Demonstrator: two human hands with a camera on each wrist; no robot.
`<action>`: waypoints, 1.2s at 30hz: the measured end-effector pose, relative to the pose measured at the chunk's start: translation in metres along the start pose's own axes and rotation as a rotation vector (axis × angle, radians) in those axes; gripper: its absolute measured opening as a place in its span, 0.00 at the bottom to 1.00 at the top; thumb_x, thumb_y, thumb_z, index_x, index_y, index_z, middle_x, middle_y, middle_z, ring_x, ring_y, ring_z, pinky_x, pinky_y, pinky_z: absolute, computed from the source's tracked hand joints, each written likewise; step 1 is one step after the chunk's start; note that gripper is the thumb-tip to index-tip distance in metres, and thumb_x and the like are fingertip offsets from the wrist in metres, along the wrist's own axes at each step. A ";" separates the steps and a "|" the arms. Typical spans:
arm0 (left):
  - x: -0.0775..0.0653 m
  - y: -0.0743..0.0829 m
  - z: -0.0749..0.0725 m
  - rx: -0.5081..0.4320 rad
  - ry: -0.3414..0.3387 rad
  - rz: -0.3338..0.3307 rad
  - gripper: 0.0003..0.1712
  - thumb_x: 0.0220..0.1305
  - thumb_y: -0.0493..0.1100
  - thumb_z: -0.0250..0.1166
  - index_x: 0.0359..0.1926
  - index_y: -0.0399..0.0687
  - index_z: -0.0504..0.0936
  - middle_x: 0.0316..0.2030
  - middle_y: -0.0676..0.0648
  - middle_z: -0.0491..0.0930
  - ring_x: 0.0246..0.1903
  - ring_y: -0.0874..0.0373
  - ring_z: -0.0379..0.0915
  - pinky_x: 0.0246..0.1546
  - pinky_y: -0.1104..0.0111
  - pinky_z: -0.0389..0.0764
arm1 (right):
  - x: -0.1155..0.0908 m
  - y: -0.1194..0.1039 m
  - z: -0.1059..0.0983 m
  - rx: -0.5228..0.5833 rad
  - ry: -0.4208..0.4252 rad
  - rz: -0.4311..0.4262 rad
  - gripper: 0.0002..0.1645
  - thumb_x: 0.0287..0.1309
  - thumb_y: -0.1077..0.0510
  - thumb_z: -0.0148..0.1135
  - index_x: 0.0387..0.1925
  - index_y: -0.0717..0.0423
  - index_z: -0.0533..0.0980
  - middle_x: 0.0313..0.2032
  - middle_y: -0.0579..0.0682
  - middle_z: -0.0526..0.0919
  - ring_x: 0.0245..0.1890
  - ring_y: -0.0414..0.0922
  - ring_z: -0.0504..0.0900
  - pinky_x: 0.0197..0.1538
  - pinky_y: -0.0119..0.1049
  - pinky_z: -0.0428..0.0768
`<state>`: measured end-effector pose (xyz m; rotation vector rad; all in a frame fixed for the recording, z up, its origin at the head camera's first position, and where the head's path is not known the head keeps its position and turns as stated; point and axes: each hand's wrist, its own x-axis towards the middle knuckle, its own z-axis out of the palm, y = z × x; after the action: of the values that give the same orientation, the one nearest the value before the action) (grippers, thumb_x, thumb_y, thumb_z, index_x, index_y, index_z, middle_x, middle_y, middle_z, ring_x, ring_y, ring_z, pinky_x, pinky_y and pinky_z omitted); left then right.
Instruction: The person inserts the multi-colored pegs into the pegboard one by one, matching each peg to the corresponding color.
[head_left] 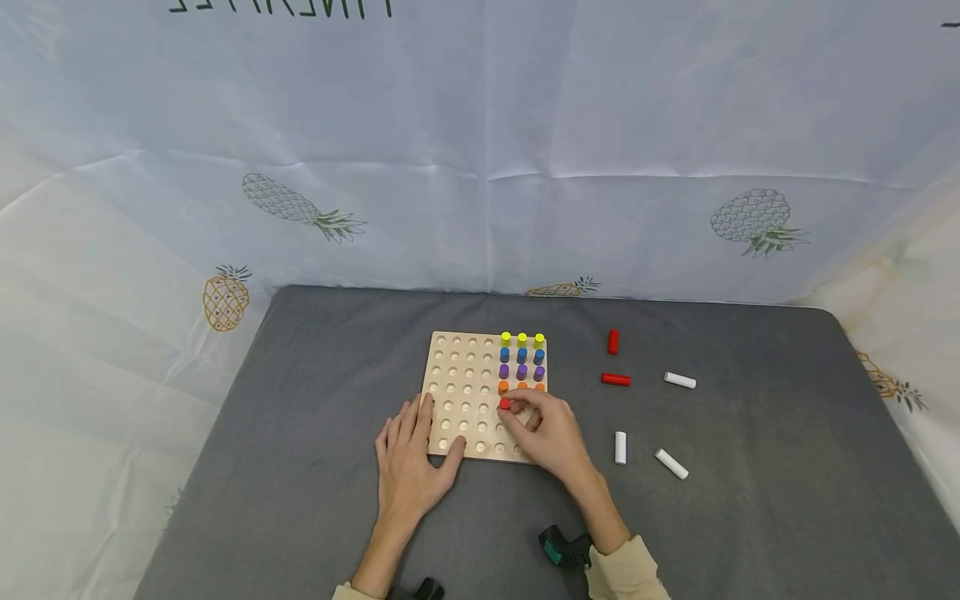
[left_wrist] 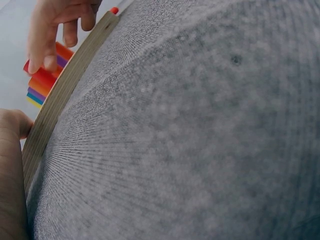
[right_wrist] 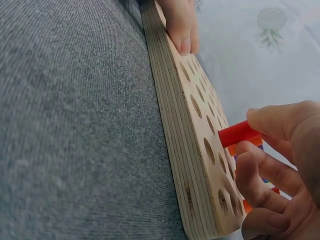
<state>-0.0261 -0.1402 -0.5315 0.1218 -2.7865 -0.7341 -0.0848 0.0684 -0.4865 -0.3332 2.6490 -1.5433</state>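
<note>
A light wooden pegboard [head_left: 450, 367] with rows of round holes lies on the grey table. In the right wrist view, my right hand [right_wrist: 280, 165] pinches a red peg [right_wrist: 237, 134] between thumb and finger, its lower end at the board's surface; whether it sits in a hole I cannot tell. Just beyond it, in the head view, stand rows of orange pegs [head_left: 503, 387], purple pegs [head_left: 504, 372], blue pegs [head_left: 505, 355] and yellow pegs [head_left: 506, 339]. With fingers straight, my left hand [head_left: 408, 475] rests against the board's left side, thumb at the front edge.
Right of the board lie two loose red pegs [head_left: 613, 342] and several white pegs [head_left: 620, 447], all on their sides. Black wrist devices [head_left: 564, 548] show near both sleeves. A pale curtain [head_left: 480, 233] with pineapple prints hangs behind the table [head_left: 322, 375].
</note>
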 end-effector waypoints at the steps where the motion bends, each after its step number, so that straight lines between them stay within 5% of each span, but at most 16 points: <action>1: 0.000 0.000 0.000 0.000 0.001 0.000 0.47 0.61 0.63 0.67 0.75 0.46 0.67 0.72 0.39 0.71 0.72 0.39 0.64 0.71 0.41 0.58 | 0.000 0.000 0.000 -0.003 0.000 0.000 0.11 0.58 0.59 0.73 0.43 0.55 0.86 0.30 0.47 0.86 0.13 0.32 0.69 0.17 0.27 0.67; 20: 0.000 0.001 -0.001 -0.004 -0.009 -0.004 0.47 0.61 0.63 0.67 0.75 0.45 0.67 0.72 0.39 0.70 0.72 0.39 0.64 0.71 0.40 0.58 | 0.002 -0.002 0.004 -0.085 0.017 0.002 0.11 0.58 0.58 0.74 0.43 0.55 0.87 0.25 0.43 0.82 0.17 0.32 0.71 0.22 0.26 0.70; 36: 0.000 0.000 0.000 -0.003 -0.001 0.003 0.47 0.61 0.63 0.67 0.75 0.46 0.67 0.72 0.39 0.71 0.72 0.39 0.64 0.71 0.40 0.58 | 0.003 -0.001 0.002 -0.111 -0.005 0.042 0.15 0.59 0.54 0.73 0.48 0.51 0.87 0.16 0.40 0.72 0.13 0.33 0.63 0.17 0.27 0.57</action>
<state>-0.0261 -0.1404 -0.5310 0.1173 -2.7859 -0.7382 -0.0871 0.0657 -0.4865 -0.2838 2.7258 -1.3849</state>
